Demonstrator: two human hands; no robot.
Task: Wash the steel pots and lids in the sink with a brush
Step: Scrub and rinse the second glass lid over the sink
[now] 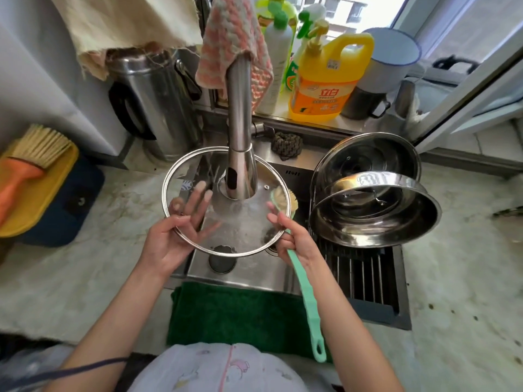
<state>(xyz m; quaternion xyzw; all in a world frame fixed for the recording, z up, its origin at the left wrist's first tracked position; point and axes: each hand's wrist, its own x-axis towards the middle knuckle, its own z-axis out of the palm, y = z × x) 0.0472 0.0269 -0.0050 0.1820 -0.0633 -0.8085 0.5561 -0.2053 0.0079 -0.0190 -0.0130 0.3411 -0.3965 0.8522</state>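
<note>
Over the brushed-steel sink (254,270), under the tubular faucet (239,123), pinches a round, steel-rimmed glass lid (240,224) at its left edge with the left hand (167,244), nearly flat and wet. Grips with the right hand (294,241) a long mint-green plastic brush (304,290), lengthwise near to far, pale bristle head far at the lid's right rim, hanging loop near. Shows pale mottled stone countertop (85,278) around, a shiny steel pot (373,222) propped on its side on a slatted rack (362,278) to the right, a window (353,12) far right.

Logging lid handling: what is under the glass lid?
Through the glass lid: fingers of the left hand, the brush head and the sink floor. The faucet hides whatever lies beneath the lid's centre.
</note>
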